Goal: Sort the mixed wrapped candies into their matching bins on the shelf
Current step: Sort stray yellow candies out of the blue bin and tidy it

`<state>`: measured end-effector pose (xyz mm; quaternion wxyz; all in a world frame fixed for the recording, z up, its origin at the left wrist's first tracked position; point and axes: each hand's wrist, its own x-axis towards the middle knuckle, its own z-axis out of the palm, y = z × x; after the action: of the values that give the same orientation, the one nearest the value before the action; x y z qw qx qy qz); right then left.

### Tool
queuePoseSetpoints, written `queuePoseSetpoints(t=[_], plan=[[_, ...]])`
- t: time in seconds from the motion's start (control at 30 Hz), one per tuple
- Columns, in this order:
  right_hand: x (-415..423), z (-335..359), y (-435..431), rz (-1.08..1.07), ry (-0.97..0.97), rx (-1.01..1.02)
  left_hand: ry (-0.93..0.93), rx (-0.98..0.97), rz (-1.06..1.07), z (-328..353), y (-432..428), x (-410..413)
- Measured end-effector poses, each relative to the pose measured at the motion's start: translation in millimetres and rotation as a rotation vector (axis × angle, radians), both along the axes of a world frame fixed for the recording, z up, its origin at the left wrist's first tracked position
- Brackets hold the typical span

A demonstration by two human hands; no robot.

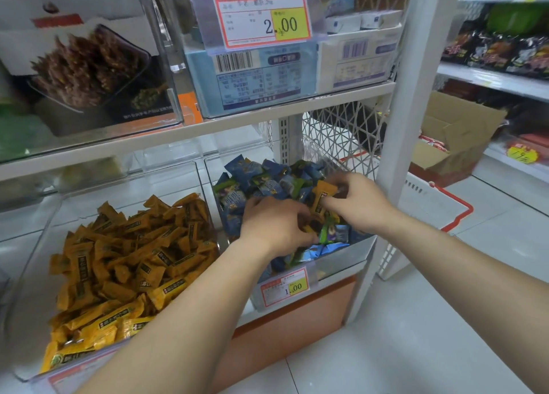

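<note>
Orange wrapped candy (322,199) | pinched by right hand (355,203) grip over blue-green candy bin (341,254) | left hand (274,226) curled, contents unclear | light, crinkly, slippery; hold mid-body | belongs in orange candy bin (44,224) left

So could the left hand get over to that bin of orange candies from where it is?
Probably yes. The left hand is in the neighbouring mixed bin; the orange-candy bin sits directly beside it, open-topped, nothing blocking.

To your right you see a cardboard box (454,138) on the floor (416,334), a white basket (421,203) beside the post, and snack packs (499,52) on another rack.
</note>
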<state>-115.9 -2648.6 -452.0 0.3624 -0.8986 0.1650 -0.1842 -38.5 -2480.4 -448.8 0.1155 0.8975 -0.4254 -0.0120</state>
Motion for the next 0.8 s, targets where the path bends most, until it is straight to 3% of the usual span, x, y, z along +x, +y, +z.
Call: queuePoseSetpoints(t=[0.17, 0.3, 0.47, 0.57, 0.67, 0.8], plan=[[-9, 6, 5, -0.006, -0.094, -0.008, -0.006, 0.013, -0.045, -3, 0, 3], [-17, 14, 6, -0.060, -0.154, 0.045, -0.048, -0.092, -0.060, -5, 1, 1], [-25, 23, 5, -0.081, -0.163, 0.116, 0.323, -0.550, 0.051, 9, 8, 3], [-26, 28, 8, -0.006, -0.159, 0.335, 0.512, -0.804, 0.112, 21, 12, 0], [-24, 29, 19, 0.132, -0.180, 0.624, 0.760, -0.938, 0.170, 26, 13, -9], [-16, 30, 38, 0.213, -0.208, 0.768, 0.925, -1.031, 0.234, 30, 16, -17]])
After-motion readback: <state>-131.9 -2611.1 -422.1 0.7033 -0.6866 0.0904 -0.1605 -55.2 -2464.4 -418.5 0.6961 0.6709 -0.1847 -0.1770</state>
